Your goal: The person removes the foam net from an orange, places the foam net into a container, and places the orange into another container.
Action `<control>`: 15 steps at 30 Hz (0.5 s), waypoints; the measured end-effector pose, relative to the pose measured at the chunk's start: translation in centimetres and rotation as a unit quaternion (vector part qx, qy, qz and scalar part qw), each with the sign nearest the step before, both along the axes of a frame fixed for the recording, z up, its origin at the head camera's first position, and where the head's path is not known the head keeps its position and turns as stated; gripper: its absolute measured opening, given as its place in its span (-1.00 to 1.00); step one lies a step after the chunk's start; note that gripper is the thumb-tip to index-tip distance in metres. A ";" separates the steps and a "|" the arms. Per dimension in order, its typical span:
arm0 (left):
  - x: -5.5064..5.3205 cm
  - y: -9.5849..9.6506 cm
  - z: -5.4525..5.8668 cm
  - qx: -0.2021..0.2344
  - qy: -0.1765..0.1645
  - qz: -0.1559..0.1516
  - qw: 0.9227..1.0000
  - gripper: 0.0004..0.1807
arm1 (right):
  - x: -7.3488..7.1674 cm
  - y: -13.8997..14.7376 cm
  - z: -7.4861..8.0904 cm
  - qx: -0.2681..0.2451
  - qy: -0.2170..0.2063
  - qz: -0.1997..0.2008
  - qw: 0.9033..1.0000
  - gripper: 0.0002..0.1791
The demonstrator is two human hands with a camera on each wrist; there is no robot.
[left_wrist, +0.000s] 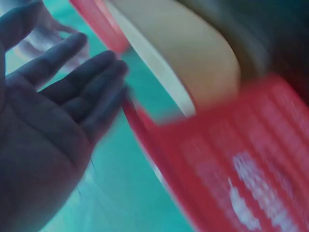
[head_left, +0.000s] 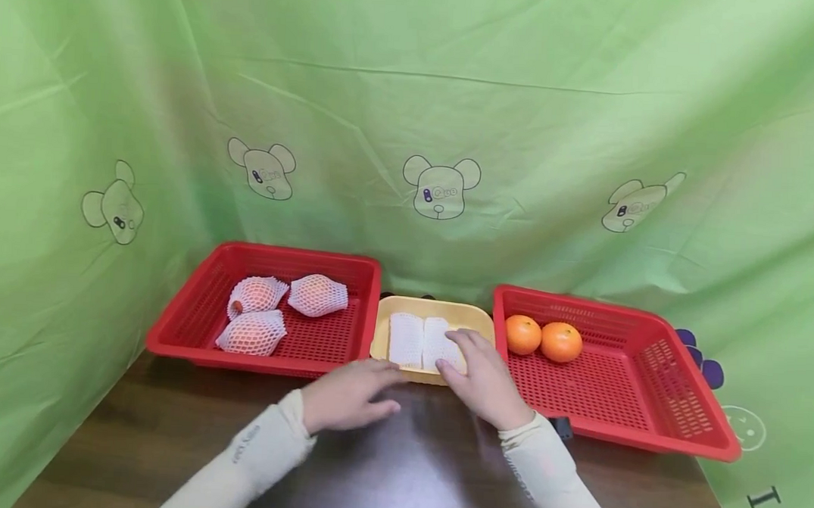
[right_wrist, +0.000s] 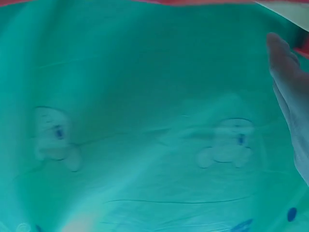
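Note:
My left hand (head_left: 349, 394) hovers palm inward at the right front corner of the left red basket (head_left: 331, 334), fingers extended and holding nothing. The left wrist view has the same hand (left_wrist: 53, 116) with fingers spread loosely. A shallow yellow tray (head_left: 477, 321) sits between two red baskets, with two white foam net sleeves (head_left: 406, 339) lying flat side by side in it. Over the tray's right front part is my right hand (head_left: 486, 379), thumb and fingers apart, fingertips overlapping the right-hand sleeve (head_left: 437, 345). Only the edge of the right hand (right_wrist: 292, 87) shows in the right wrist view.
Three round reddish fruits in foam nets (head_left: 253, 333) lie in the left basket. Two bare oranges (head_left: 561, 342) sit at the left of the right red basket (head_left: 613, 384). A green curtain (head_left: 359, 93) hangs close behind. Brown wooden table (head_left: 397, 473) extends in front.

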State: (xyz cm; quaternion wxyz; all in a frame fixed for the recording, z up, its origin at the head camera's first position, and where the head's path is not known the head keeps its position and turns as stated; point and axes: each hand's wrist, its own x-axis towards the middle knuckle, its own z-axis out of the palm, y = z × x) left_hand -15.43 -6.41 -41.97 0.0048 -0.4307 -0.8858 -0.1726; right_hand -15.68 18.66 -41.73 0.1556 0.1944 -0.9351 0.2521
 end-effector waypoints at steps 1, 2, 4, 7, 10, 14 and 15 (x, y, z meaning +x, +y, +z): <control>-0.3 -1.0 0.3 0.014 0.005 0.006 1.000 -0.55 | -0.1 -0.7 0.0 -0.004 -0.002 0.008 1.000 -0.43; -0.6 -1.9 0.7 0.029 0.002 0.013 0.999 -0.57 | -0.3 -1.5 0.0 -0.008 -0.007 0.016 1.000 -0.42; -1.3 -3.6 1.3 0.053 0.006 0.025 0.998 -0.62 | -0.6 -3.1 0.0 -0.016 -0.019 0.029 0.999 -0.40; -2.6 -5.9 1.8 0.060 0.011 0.063 0.996 -0.62 | -1.2 -5.5 -0.1 -0.027 -0.050 0.041 0.998 -0.32; -4.0 -8.0 1.8 0.038 0.011 0.103 0.994 -0.59 | -1.9 -8.0 -0.6 -0.022 -0.081 0.049 0.995 -0.16; -5.8 -10.8 1.8 -0.014 0.009 0.163 0.987 -0.51 | -2.8 -11.0 -1.6 0.016 -0.104 0.047 0.993 0.08; -6.2 -11.4 1.8 -0.030 -0.001 0.181 0.983 -0.48 | -2.9 -11.6 -1.9 0.030 -0.105 0.042 0.993 0.12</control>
